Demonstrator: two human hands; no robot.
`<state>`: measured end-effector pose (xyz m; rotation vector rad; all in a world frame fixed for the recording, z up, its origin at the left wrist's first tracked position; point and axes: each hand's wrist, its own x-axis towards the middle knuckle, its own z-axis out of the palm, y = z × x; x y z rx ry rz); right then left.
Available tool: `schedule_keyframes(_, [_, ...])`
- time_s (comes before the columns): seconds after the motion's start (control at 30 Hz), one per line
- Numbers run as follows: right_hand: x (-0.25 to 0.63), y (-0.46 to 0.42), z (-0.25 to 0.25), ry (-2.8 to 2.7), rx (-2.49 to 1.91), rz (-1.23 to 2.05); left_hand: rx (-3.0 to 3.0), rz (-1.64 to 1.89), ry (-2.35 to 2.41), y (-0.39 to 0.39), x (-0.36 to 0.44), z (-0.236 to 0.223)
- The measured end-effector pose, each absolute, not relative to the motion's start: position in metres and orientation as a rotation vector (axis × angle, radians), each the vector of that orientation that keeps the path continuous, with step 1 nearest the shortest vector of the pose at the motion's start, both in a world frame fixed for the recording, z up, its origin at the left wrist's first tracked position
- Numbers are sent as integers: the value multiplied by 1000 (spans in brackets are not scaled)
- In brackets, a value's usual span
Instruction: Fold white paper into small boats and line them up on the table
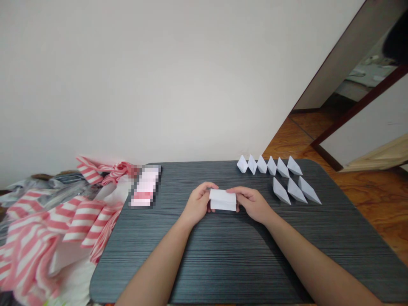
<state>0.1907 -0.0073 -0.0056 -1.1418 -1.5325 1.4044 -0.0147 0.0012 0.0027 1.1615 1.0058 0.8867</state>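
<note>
A small white folded paper (223, 199) is held above the middle of the dark table (219, 263), with a crease running across it. My left hand (199, 204) pinches its left edge between thumb and fingers. On the opposite edge, my right hand (253, 204) grips the paper, its index finger lying along the top. Parts of the fingers are hidden behind the sheet. Several folded white paper boats (262, 164) stand in a row at the table's back right. Closer to my right hand lies a second row of 3 paper boats (296, 190).
A blurred-out phone-like rectangle (145, 185) lies at the table's back left. Red-and-white striped cloth (83, 216) is heaped beyond the left edge. A pale wall (178, 85) rises behind the table; wooden floor (369, 199) shows at right.
</note>
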Motion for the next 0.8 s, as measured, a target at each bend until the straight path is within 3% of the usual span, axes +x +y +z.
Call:
schedule_keyframes(0.3, [192,-8,-1,-1630,-1175,1325,1200,865,1015,0,-12,6])
schedule_keyframes(0.53, [190,-7,-7,-1406,-1153,1459,1235,894,1103,1,-11,5])
schedule_keyframes(0.8, [188,-8,-3,-1519,-1196,1503,1232,893,1131,0,-10,10])
